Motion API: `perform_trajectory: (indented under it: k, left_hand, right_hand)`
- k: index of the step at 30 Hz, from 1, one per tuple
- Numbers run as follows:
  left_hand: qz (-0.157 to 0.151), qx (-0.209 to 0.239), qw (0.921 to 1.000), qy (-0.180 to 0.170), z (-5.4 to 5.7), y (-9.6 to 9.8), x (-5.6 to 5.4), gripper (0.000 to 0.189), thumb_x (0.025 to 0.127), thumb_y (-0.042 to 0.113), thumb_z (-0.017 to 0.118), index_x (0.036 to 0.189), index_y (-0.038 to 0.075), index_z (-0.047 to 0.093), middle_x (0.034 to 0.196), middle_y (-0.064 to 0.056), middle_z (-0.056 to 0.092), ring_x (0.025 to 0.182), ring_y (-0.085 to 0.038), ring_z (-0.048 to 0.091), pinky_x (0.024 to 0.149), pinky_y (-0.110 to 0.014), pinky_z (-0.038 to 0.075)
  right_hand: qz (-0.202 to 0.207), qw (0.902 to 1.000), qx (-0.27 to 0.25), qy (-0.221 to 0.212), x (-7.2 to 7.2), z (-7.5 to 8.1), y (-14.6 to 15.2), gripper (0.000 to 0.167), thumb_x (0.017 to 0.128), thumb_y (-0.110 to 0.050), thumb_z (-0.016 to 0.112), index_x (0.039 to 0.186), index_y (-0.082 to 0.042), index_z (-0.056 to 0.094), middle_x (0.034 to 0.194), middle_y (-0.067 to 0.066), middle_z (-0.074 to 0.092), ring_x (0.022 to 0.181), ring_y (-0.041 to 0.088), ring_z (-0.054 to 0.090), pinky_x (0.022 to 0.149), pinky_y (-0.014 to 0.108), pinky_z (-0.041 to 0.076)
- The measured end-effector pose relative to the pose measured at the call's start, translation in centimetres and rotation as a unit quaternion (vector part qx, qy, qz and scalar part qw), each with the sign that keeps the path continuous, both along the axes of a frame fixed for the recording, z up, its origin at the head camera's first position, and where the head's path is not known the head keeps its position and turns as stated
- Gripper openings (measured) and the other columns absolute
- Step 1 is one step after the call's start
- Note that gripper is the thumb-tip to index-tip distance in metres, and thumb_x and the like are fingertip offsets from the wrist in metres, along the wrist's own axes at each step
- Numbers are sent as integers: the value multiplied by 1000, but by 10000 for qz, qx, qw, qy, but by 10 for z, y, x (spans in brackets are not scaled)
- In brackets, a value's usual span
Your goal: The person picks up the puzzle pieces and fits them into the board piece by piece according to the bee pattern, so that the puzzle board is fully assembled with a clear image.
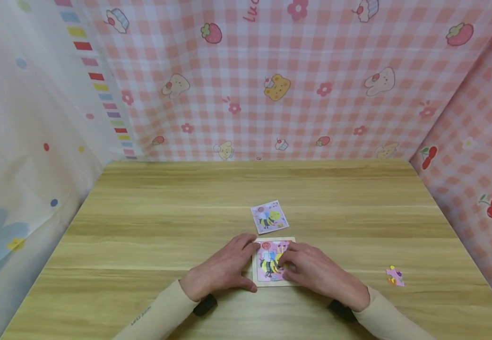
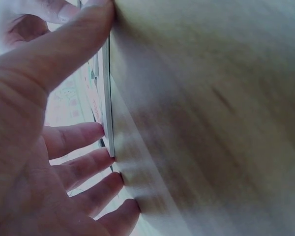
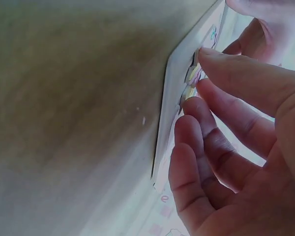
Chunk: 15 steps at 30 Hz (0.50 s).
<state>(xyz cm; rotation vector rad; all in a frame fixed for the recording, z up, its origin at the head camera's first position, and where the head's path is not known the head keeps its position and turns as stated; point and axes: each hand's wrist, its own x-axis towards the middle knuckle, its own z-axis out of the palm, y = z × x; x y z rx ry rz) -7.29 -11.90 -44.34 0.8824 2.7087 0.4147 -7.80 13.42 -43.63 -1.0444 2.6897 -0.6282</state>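
A square bee jigsaw puzzle in a pale wooden tray (image 1: 267,284) lies flat between my hands. My left hand (image 1: 222,264) rests along the tray's left side, thumb near the front corner and fingers spread toward the back; the left wrist view shows their tips at the tray's edge (image 2: 107,98). Over the puzzle's right part, my right hand (image 1: 318,269) pinches a puzzle piece (image 3: 192,74) with thumb and index finger, close over the tray. The other fingers curl beside it, hiding the tray's right side in the head view.
Just behind the tray lies a square bee picture card (image 1: 270,217), slightly turned. A loose pink and yellow puzzle piece (image 1: 394,276) sits on the wooden table (image 1: 165,203) to the right. Patterned curtains (image 1: 250,118) hang at the back and both sides.
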Motion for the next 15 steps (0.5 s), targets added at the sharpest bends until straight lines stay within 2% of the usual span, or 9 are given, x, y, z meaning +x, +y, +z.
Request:
perform_trajectory:
  k: [7,15]
  left_hand:
    - [18,4,10000,-52,2,0,0,95,77,48,90,149,2,48,157,-15,40,145,-30,38,121,-40,33]
    - [32,-17,10000,-35,2,0,0,95,77,47,90,149,2,48,157,-14,40,145,-30,38,121,-40,33]
  right_hand:
    - [29,10000,55,41,0,-2,-1,16,88,-19,83,101,-15,74,97,-9,59,84,7,51,77,31,50]
    - [63,9999,97,56,0,-2,-2,17,88,-20,84,100,-15,73,96,-9,58,84,7,50,76,31,49]
